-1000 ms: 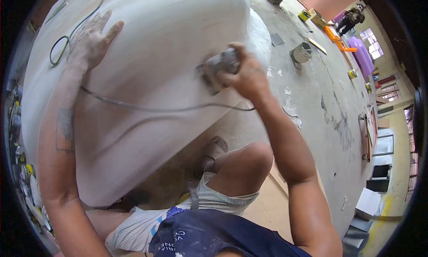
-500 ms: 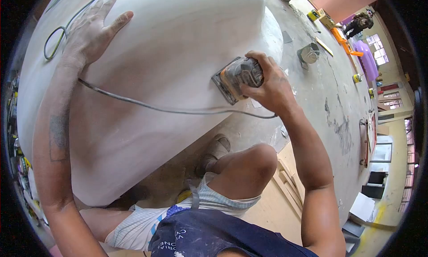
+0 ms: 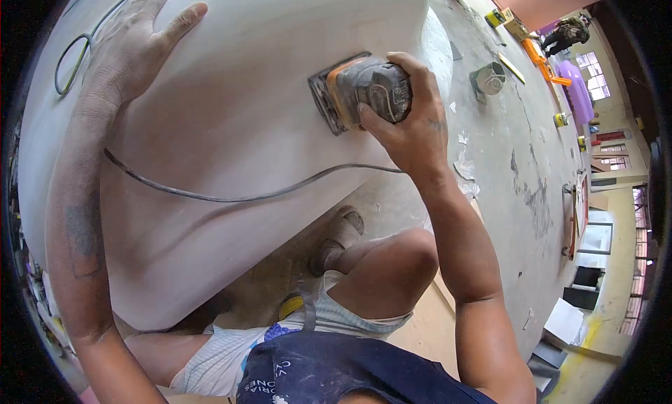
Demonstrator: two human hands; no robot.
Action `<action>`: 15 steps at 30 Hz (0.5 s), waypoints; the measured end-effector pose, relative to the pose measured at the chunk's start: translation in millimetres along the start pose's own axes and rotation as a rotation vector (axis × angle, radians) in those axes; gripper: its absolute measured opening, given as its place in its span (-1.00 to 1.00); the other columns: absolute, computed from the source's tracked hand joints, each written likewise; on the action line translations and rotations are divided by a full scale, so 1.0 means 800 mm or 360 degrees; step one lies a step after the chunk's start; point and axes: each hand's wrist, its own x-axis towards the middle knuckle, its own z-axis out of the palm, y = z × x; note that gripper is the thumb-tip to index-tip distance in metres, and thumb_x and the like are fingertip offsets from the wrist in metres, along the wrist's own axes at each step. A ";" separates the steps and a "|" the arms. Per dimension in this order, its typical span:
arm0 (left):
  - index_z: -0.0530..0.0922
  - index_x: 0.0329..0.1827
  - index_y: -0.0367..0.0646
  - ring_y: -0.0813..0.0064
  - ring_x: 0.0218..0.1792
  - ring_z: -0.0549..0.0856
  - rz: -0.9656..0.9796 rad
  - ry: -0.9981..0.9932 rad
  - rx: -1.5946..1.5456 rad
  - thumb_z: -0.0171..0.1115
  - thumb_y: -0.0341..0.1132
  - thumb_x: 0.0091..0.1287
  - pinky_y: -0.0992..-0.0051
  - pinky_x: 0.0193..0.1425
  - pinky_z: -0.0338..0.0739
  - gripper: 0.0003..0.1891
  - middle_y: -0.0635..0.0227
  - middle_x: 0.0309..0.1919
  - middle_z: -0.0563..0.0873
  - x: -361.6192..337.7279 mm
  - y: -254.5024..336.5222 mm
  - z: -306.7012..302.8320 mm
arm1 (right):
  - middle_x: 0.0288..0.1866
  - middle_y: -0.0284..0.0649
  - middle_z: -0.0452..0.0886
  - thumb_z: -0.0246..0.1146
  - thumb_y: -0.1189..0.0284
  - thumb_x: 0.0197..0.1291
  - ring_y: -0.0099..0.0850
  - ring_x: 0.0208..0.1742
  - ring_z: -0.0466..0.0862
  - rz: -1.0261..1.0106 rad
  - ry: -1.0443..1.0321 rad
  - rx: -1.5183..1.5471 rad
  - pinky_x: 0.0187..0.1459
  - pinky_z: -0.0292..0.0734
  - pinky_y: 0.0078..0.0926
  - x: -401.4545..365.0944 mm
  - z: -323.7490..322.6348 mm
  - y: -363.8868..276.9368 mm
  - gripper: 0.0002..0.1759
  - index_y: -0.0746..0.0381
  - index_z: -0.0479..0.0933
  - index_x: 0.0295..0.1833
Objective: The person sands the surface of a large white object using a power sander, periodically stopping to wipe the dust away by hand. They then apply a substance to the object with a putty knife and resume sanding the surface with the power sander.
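Note:
A large pale, smooth curved form (image 3: 238,124) fills the left and middle of the view. My right hand (image 3: 416,117) is wrapped round a dusty black and orange power sander (image 3: 371,89), whose square pad is against the form's surface. Its dark cord (image 3: 231,198) sags across the form towards my left forearm. At the upper left, my left hand (image 3: 133,50) lies flat on the form, thumb spread, holding nothing. A loop of thin cable (image 3: 59,71) rests beside it.
A dusty bucket (image 3: 488,78) stands on the grey floor to the right. Wooden boards (image 3: 420,320) lie near my knee. Farther off are orange objects (image 3: 535,54), a purple curved piece (image 3: 575,92) and another person (image 3: 568,34).
My right hand and the sander have moved left and slightly up over the form. The cord's curve has shifted. My left hand appears slightly farther left and up in view, still flat.

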 end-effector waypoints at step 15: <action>0.36 0.68 -0.26 0.02 0.72 0.26 -0.0152 -0.0175 -0.0112 0.05 0.33 0.57 0.16 0.80 0.08 -0.11 -0.11 0.67 0.36 -0.037 0.068 -0.085 | 0.27 -0.03 0.54 0.62 0.36 0.05 -0.04 0.30 0.59 -0.0226 0.0574 0.0174 0.33 0.55 -0.04 0.025 0.042 0.050 -0.10 0.10 0.37 0.51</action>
